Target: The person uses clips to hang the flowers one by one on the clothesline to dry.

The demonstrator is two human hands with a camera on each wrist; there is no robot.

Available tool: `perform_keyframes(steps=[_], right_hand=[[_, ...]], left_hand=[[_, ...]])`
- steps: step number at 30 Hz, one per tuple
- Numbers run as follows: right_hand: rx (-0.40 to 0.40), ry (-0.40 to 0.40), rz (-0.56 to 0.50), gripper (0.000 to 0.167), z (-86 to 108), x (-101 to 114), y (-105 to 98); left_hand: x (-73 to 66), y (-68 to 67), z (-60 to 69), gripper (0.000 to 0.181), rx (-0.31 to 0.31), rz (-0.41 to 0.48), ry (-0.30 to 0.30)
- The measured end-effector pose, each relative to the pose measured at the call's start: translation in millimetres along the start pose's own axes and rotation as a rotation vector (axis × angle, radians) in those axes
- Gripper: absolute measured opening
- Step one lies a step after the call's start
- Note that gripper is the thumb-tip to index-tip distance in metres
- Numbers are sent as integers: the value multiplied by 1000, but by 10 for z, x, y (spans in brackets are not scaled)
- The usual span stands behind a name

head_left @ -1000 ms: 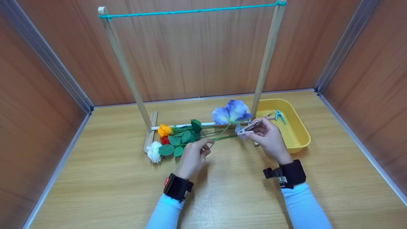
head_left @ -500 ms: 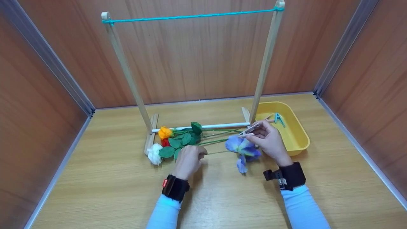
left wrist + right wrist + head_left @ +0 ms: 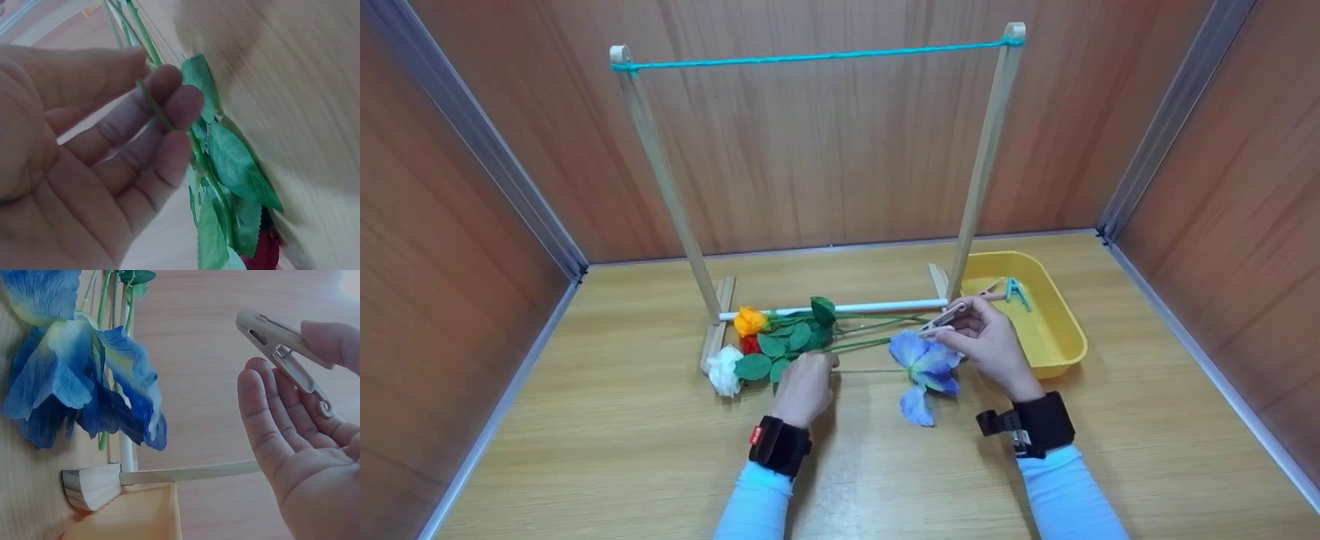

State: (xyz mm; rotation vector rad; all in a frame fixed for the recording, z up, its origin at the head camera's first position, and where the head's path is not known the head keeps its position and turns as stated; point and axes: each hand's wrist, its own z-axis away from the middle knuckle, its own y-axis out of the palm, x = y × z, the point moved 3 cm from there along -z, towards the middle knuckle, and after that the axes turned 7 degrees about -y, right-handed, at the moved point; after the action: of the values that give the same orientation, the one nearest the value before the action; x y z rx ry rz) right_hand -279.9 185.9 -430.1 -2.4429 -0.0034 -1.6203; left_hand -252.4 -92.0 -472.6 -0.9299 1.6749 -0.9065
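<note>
and here's the left hand (image 3: 804,391), on the near side of the white bar (image 3: 885,307), fingers curled and clamped on the thin stem of the blue-purple flower (image 3: 926,367)! that bloom sits just nearside of the bar's right end; whether its petals touch the tabletop (image 3: 885,480), i can't tell. over at that same end, the right hand (image 3: 986,341) pinches a pale clothespin (image 3: 281,354), thumb against fingers. orange (image 3: 750,321), red (image 3: 750,344) and white (image 3: 724,370) flowers crowd the bar's left end. yellow tray (image 3: 1046,337) just beyond its right end, rim raised, pegs (image 3: 1016,294) inside! room now: the tabletop spreads wide nearside of the bar, with a narrower strip behind, ending at the wooden back panel (image 3: 840,165). teal string (image 3: 810,57) stretches high above the bar. lettering? a red label (image 3: 755,435) on the left wristband (image 3: 781,448), nearside, too small to read.
</note>
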Motion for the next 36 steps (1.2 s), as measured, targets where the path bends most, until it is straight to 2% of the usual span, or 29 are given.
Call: perform_keyframes(steps=[6, 12, 21, 26, 30, 36], right_hand=[[19, 4, -2, 32, -9, -6, 24], [23, 18, -19, 33, -24, -20, 50], [12, 31, -4, 33, -20, -78, 3], [1, 16, -18, 32, -21, -72, -27], [2, -5, 9, 32, -39, -56, -31], [23, 4, 54, 33, -71, -54, -15]], left_hand=[[-1, 23, 17, 9, -31, 15, 35], [15, 24, 42, 12, -70, -9, 70], [4, 96, 40, 14, -84, -44, 106], [-40, 97, 39, 16, -134, -77, 145], [-65, 81, 32, 17, -156, -86, 147], [-85, 97, 0, 16, -136, -80, 122]])
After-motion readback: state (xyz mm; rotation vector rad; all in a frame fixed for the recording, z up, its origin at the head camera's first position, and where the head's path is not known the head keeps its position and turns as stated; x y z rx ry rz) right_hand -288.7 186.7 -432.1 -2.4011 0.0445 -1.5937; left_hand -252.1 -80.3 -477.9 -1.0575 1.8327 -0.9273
